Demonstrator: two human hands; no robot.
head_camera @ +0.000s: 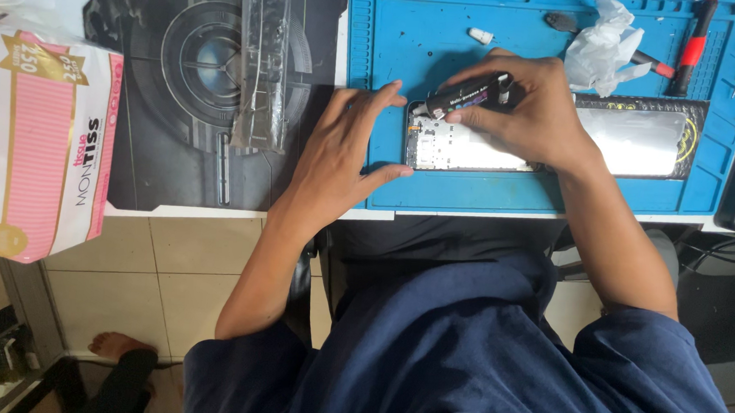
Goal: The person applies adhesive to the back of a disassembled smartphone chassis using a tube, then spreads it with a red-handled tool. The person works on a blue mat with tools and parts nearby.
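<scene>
You are laying glue along the open phone (473, 149) on the blue mat (395, 30): your right hand (531, 110) pinches the black tube (468, 96) while your spread left hand (341, 154) steadies the edge, so I judge a slow, even squeeze comes next.

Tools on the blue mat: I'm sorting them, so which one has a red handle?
The red-handled tool lying at the mat's far right edge, beside the crumpled tissue; the tool under the tissue is dark.
</scene>
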